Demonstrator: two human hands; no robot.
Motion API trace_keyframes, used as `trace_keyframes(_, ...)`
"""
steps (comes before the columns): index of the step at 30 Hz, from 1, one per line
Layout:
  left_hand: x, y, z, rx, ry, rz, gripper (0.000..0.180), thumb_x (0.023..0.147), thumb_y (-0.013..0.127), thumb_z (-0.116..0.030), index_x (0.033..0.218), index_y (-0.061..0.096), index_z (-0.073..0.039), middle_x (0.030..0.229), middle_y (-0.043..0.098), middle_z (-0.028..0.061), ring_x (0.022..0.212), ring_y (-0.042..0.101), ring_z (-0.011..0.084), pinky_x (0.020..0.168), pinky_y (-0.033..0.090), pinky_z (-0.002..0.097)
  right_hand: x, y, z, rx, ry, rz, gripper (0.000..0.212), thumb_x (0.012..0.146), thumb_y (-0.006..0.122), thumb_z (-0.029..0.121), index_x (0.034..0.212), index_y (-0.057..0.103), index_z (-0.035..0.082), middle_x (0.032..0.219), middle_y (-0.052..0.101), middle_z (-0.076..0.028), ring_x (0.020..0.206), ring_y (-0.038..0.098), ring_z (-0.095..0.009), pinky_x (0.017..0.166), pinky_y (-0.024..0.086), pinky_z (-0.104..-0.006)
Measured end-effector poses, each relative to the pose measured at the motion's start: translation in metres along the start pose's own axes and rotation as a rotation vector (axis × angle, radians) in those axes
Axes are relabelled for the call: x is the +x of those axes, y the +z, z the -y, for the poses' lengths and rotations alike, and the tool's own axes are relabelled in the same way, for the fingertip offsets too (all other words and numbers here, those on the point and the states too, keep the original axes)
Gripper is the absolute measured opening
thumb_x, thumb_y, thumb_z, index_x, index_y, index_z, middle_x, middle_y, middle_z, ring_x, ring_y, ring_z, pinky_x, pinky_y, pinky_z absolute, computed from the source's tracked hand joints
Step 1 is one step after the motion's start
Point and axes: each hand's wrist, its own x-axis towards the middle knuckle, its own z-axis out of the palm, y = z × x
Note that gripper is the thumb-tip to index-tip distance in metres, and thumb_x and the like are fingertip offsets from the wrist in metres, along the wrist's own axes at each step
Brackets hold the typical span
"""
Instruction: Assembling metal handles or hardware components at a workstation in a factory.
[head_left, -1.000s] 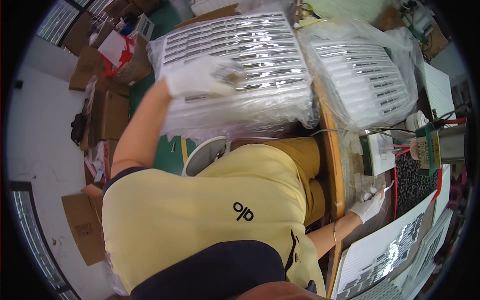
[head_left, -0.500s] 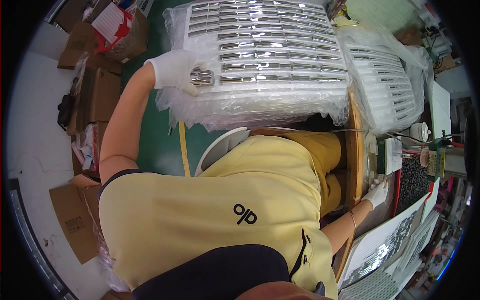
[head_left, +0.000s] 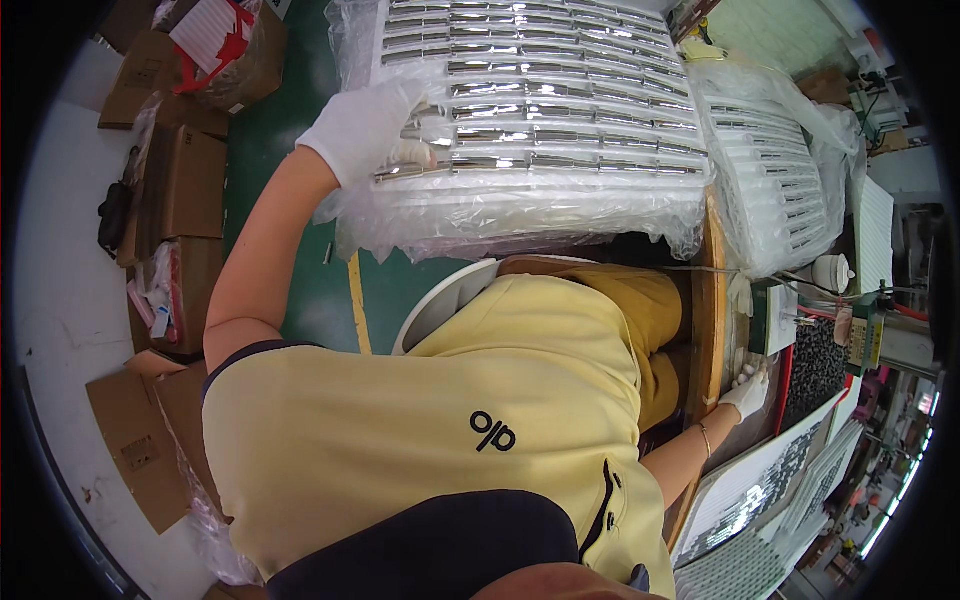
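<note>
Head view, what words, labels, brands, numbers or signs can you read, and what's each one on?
Yellow shirt: black lettering, clear enough, but I won't copy it out.
Brown cardboard carton, lower left: dark printed mark, too small to read.
Yellow label, far right: too small to read.
Nothing else is readable.

White cloth covers the left fingers (head_left: 412,152) and the right fingers (head_left: 757,378). Beside the left ones, mirror-silver metal pieces (head_left: 545,163) stripe a white tray (head_left: 422,73). Below them, the green floor (head_left: 305,285) carries a yellow line (head_left: 358,305). Just beyond the right fingers, speckled black pieces (head_left: 816,365) have a red border (head_left: 783,390). Between left and right fingers show mustard trousers (head_left: 645,300); below both, a pale yellow shirt (head_left: 390,430) has navy trim (head_left: 430,545).
</note>
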Motion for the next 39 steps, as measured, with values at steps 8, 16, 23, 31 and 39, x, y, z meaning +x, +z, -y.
trace_keyframes(8,0.011,0.013,0.012,-0.037,0.067,-0.180,0.052,0.075,0.069,-0.041,0.109,0.051,-0.006,0.107,0.057,0.0175,0.098,0.056,0.0348,0.082,0.046,0.0395,-0.004,0.002,0.003,-0.012,0.002,0.009,0.029,0.095,0.045,0.024,0.117,0.058,0.009,0.072,0.057,0.003,0.054,0.041,-0.004,0.046,0.031,-0.0196)
trace_keyframes(16,0.025,0.040,0.017,-0.199,-0.043,-0.496,0.030,0.084,0.061,-0.029,0.101,0.054,-0.005,0.101,0.056,0.0160,0.096,0.055,0.0333,0.082,0.045,0.0388,-0.011,-0.001,0.007,-0.022,0.005,-0.004,0.029,0.095,0.044,0.022,0.118,0.058,0.009,0.073,0.058,0.003,0.054,0.041,-0.004,0.046,0.031,-0.0193)
trace_keyframes(23,0.020,0.042,0.013,-0.780,-0.118,-0.717,0.027,0.088,0.053,-0.019,0.111,0.054,-0.005,0.109,0.059,0.0107,0.103,0.056,0.0205,0.091,0.041,0.0306,-0.011,-0.001,0.007,-0.022,-0.008,0.003,0.029,0.096,0.043,0.020,0.118,0.057,0.008,0.073,0.058,0.003,0.053,0.041,-0.004,0.046,0.031,-0.0191)
trace_keyframes(31,0.028,0.045,0.020,-0.690,-0.070,-0.525,0.034,0.088,0.048,-0.011,0.121,0.050,-0.007,0.122,0.053,0.0121,0.116,0.047,0.0217,0.100,0.032,0.0312,-0.006,-0.003,0.002,-0.005,0.009,0.010,0.030,0.096,0.044,0.020,0.119,0.056,0.007,0.073,0.058,0.003,0.053,0.042,-0.004,0.046,0.030,-0.0189)
trace_keyframes(39,0.026,0.062,0.023,0.118,-0.048,-0.523,0.047,0.085,0.051,-0.019,0.131,0.044,-0.009,0.131,0.043,0.0185,0.122,0.039,0.0331,0.097,0.033,0.0437,-0.008,-0.003,0.005,0.000,0.016,0.012,0.028,0.096,0.044,0.020,0.116,0.058,0.009,0.074,0.058,0.005,0.053,0.041,-0.003,0.045,0.030,-0.0184)
